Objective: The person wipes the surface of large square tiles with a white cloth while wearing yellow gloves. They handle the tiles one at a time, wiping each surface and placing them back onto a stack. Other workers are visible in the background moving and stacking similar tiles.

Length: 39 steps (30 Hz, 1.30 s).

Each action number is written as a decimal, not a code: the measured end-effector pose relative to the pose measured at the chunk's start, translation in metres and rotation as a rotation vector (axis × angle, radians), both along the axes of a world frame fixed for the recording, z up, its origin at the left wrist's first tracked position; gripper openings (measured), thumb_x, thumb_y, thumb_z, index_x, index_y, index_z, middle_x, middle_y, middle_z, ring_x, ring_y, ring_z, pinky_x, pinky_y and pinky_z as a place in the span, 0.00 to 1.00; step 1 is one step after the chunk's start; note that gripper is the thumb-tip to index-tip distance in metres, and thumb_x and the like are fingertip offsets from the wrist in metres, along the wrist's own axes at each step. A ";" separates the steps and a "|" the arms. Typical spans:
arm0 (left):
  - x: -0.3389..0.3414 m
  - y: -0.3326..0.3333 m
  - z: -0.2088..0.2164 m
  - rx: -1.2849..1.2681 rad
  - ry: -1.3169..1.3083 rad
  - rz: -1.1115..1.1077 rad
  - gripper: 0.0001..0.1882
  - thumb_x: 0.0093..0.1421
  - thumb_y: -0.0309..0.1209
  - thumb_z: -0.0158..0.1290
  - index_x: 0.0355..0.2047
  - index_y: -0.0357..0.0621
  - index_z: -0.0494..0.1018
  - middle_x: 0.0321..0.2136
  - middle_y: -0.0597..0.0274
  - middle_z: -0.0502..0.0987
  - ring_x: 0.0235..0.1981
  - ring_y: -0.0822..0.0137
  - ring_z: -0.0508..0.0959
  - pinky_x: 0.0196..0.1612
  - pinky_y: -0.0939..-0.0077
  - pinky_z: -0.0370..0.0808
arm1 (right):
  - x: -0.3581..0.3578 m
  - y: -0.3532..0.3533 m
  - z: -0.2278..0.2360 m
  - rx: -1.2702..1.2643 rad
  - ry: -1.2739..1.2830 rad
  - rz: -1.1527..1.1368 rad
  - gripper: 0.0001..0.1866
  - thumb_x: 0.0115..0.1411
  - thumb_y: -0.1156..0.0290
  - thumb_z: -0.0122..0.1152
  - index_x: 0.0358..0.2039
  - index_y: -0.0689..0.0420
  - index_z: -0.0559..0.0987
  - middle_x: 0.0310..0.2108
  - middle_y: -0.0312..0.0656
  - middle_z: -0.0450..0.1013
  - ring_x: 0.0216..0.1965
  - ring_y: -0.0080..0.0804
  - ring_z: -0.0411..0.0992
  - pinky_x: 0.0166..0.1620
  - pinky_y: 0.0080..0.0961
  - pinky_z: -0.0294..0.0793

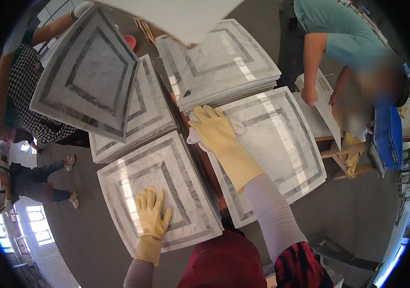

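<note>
My left hand, in a yellow rubber glove, lies flat with its fingers spread on the top tile of the near left stack of marble tiles. That tile is white with grey inlaid border bands. My right hand, gloved the same way, reaches forward and presses a white cloth onto the far left corner of the near right stack of marble tiles. The cloth bunches out around the fingers on both sides.
At the left a person holds up a banded marble tile above another stack. A further stack stands at the far middle. On the right a person in teal handles a pale panel by a wooden stand and blue bin.
</note>
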<state>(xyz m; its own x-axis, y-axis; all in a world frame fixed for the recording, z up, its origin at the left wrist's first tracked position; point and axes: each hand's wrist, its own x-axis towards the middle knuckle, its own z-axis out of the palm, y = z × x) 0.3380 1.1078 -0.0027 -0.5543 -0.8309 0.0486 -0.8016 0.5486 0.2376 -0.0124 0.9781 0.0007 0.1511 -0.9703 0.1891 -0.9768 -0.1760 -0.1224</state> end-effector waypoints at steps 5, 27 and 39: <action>0.009 0.004 -0.001 -0.066 0.054 0.009 0.33 0.62 0.38 0.63 0.65 0.37 0.76 0.67 0.40 0.70 0.69 0.31 0.67 0.73 0.36 0.61 | 0.011 0.131 0.002 0.131 0.013 0.166 0.43 0.51 0.63 0.82 0.70 0.39 0.80 0.78 0.44 0.64 0.77 0.53 0.63 0.79 0.47 0.62; -0.243 0.102 -0.019 0.189 0.588 0.473 0.36 0.68 0.30 0.62 0.74 0.32 0.67 0.73 0.21 0.64 0.70 0.24 0.70 0.72 0.43 0.70 | -0.052 0.028 0.002 0.166 0.075 0.085 0.41 0.59 0.58 0.77 0.74 0.37 0.74 0.80 0.41 0.63 0.80 0.48 0.59 0.80 0.51 0.57; -0.251 0.096 -0.014 0.188 0.469 0.530 0.36 0.68 0.29 0.62 0.74 0.30 0.67 0.71 0.25 0.69 0.69 0.28 0.73 0.72 0.46 0.72 | -0.261 0.018 0.009 0.036 -0.080 -0.385 0.28 0.69 0.49 0.66 0.68 0.40 0.80 0.67 0.51 0.77 0.68 0.57 0.73 0.68 0.51 0.75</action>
<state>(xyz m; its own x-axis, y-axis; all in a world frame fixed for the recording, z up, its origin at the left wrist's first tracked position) 0.0871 1.2038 -0.0165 -0.0310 -0.9994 0.0124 -0.7391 0.0313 0.6728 -0.2729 0.9960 0.0097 -0.2393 -0.9593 0.1502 -0.9576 0.2076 -0.1998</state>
